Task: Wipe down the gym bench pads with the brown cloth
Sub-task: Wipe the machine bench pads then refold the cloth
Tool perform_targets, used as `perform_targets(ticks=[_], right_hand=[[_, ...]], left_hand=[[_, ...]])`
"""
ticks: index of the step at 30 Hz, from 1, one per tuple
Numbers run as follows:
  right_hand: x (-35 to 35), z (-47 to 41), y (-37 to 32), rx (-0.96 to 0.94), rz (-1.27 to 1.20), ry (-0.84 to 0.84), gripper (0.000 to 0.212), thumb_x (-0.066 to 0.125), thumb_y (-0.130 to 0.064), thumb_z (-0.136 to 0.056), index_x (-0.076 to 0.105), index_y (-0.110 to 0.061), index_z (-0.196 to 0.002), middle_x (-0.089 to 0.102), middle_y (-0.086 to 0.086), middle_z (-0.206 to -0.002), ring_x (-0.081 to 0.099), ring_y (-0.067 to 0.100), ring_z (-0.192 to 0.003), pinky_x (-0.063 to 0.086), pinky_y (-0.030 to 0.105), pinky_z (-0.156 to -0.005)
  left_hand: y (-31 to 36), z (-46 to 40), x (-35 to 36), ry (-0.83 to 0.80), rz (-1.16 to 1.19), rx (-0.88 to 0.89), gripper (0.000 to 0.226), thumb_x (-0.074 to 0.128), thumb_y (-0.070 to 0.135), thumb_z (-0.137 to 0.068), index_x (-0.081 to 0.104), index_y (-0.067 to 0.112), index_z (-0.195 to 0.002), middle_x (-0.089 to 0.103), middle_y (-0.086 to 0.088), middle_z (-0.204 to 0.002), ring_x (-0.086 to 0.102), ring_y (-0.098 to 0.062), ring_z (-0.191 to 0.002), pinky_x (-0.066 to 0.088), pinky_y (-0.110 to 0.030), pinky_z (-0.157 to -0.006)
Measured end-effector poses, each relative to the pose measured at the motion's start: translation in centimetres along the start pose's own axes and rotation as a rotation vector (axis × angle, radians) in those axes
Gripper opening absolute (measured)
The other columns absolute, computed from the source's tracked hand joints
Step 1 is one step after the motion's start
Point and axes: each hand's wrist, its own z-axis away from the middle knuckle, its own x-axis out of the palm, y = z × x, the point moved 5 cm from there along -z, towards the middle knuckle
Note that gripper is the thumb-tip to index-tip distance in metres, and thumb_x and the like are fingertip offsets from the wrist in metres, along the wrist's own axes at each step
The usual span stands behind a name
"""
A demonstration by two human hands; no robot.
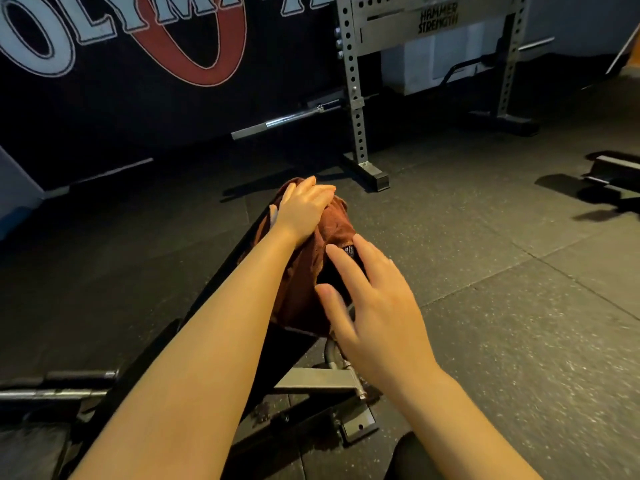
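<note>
Brown cloth (304, 271) lay draped over the raised end of the black bench pad (294, 344). Left hand (304, 207) pressed flat on the cloth's top, fingers straight. Right hand (374, 306) hovered just beside the cloth's lower edge, fingers spread and relaxed, grasping nothing. Behind stood a grey rack (356, 98) on rubber floor (502, 289).

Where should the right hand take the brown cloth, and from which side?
Likely the loose lower fold of the brown cloth, coming from the right. The left hand already presses its top onto the bench pad, while the open right hand is next to that bunched, hanging edge, an easy pinch grip.
</note>
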Motion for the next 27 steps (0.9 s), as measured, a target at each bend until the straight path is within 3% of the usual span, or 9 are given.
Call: perform_targets(ticks=[3, 5, 9, 14, 17, 20, 23, 25, 27], right_hand=[[-1.1, 0.2, 0.9, 0.026, -0.110, 0.006, 0.054, 0.036, -0.047, -0.098, 0.049, -0.020, -0.143, 0.048, 0.000, -0.146, 0.043, 0.016, -0.135, 0.030, 0.019, -0.107], [-0.7, 0.5, 1.0, 0.038, -0.106, 0.006, 0.057, 0.035, -0.048, -0.099, 0.041, -0.022, -0.149, 0.042, -0.001, -0.152, 0.037, 0.015, -0.141, 0.027, 0.017, -0.110], [1.4, 2.2, 0.2, 0.065, -0.132, -0.036, 0.067, 0.021, -0.061, -0.099, 0.001, -0.031, -0.156, -0.002, -0.003, -0.167, -0.008, 0.010, -0.152, -0.004, 0.015, -0.118], [1.3, 3.5, -0.2, 0.096, -0.325, 0.031, 0.068, 0.025, -0.057, -0.100, 0.001, -0.026, -0.155, -0.008, -0.023, -0.161, -0.008, 0.002, -0.151, -0.002, 0.013, -0.118], [1.6, 3.6, 0.0, 0.079, -0.269, -0.003, 0.068, 0.016, -0.062, -0.100, 0.005, -0.025, -0.156, -0.007, -0.019, -0.163, -0.007, 0.004, -0.151, -0.002, 0.014, -0.119], [1.9, 3.3, 0.0, 0.081, -0.219, -0.035, 0.068, 0.013, -0.064, -0.099, 0.001, -0.028, -0.156, -0.010, -0.015, -0.163, -0.010, 0.005, -0.151, -0.003, 0.016, -0.119], [2.0, 3.2, -0.2, 0.085, -0.203, -0.053, 0.068, 0.010, -0.066, -0.098, -0.003, -0.030, -0.155, -0.014, -0.015, -0.162, -0.014, 0.005, -0.151, -0.005, 0.018, -0.120], [1.9, 3.1, -0.2, 0.093, -0.199, -0.089, 0.070, 0.005, -0.068, -0.095, -0.006, -0.032, -0.153, -0.016, -0.015, -0.161, -0.017, 0.004, -0.150, -0.004, 0.023, -0.121], [1.6, 3.2, -0.2, 0.094, -0.199, -0.122, 0.071, 0.003, -0.070, -0.093, -0.007, -0.033, -0.152, -0.016, -0.014, -0.162, -0.018, 0.003, -0.149, -0.003, 0.027, -0.122]], left_hand=[[0.1, 2.3, 0.3, 0.070, 0.105, -0.006, 0.042, 0.033, 0.034, -0.108, 0.041, 0.029, -0.149, 0.020, 0.002, -0.165, 0.004, -0.018, -0.153, -0.007, -0.043, -0.120], [-0.3, 4.0, 0.9, 0.062, 0.101, -0.050, 0.046, 0.030, 0.043, -0.107, 0.030, 0.038, -0.153, 0.009, 0.006, -0.167, -0.002, -0.018, -0.154, -0.009, -0.053, -0.119], [-0.4, 8.5, 1.9, 0.045, 0.170, -0.100, 0.052, 0.022, 0.051, -0.106, 0.008, 0.044, -0.155, -0.004, 0.014, -0.166, -0.009, -0.012, -0.153, -0.012, -0.053, -0.121], [0.2, 11.3, 2.2, 0.018, 0.141, -0.091, 0.059, 0.021, 0.073, -0.086, 0.000, 0.063, -0.140, -0.010, 0.018, -0.165, -0.015, -0.010, -0.151, -0.012, -0.052, -0.121], [0.5, 6.8, 1.2, -0.022, 0.172, -0.163, 0.074, 0.030, 0.073, -0.076, 0.016, 0.060, -0.147, -0.005, 0.012, -0.167, -0.012, -0.020, -0.152, -0.007, -0.060, -0.119], [-0.9, -0.5, 0.8, -0.117, -0.096, -0.161, 0.081, 0.034, 0.071, -0.071, 0.049, 0.038, -0.143, 0.015, 0.002, -0.166, -0.002, -0.025, -0.153, -0.002, -0.057, -0.120], [-2.0, -4.9, 0.8, -0.160, -0.169, -0.201, 0.030, 0.043, 0.034, -0.095, 0.064, 0.023, -0.114, 0.046, -0.002, -0.150, 0.018, -0.029, -0.147, 0.010, -0.055, -0.119], [-2.5, -5.7, 0.5, -0.111, -0.079, -0.228, 0.022, 0.047, 0.022, -0.097, 0.066, 0.020, -0.108, 0.052, -0.007, -0.143, 0.028, -0.031, -0.142, 0.020, -0.052, -0.118], [-2.4, -5.6, 0.2, -0.083, -0.113, -0.202, 0.023, 0.047, 0.021, -0.100, 0.068, 0.019, -0.109, 0.048, -0.008, -0.149, 0.028, -0.033, -0.143, 0.020, -0.052, -0.118]])
